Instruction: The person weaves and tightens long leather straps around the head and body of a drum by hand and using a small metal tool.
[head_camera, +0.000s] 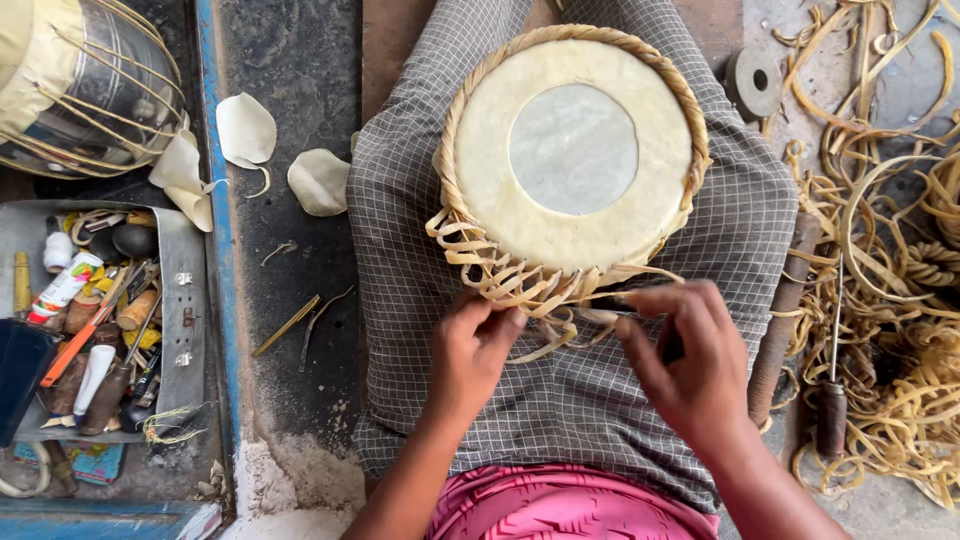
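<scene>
A round drum head (572, 152) with a pale hide skin and a grey centre disc lies on a checked grey cloth (420, 240) over my lap. Its rim is braided with tan hide strips, and loose strip loops (520, 280) hang from its near edge. My left hand (470, 355) pinches a strip at the near rim. My right hand (685, 355) grips a strip end and a dark thin tool beside it, just right of the left hand.
A metal tray (190, 300) of tubes, sticks and small tools sits at left. A drum shell laced with straps (80, 85) stands top left. Hide scraps (245, 130) lie on the dark floor. A tangle of hide strips (890, 260) and an awl (832, 400) lie at right.
</scene>
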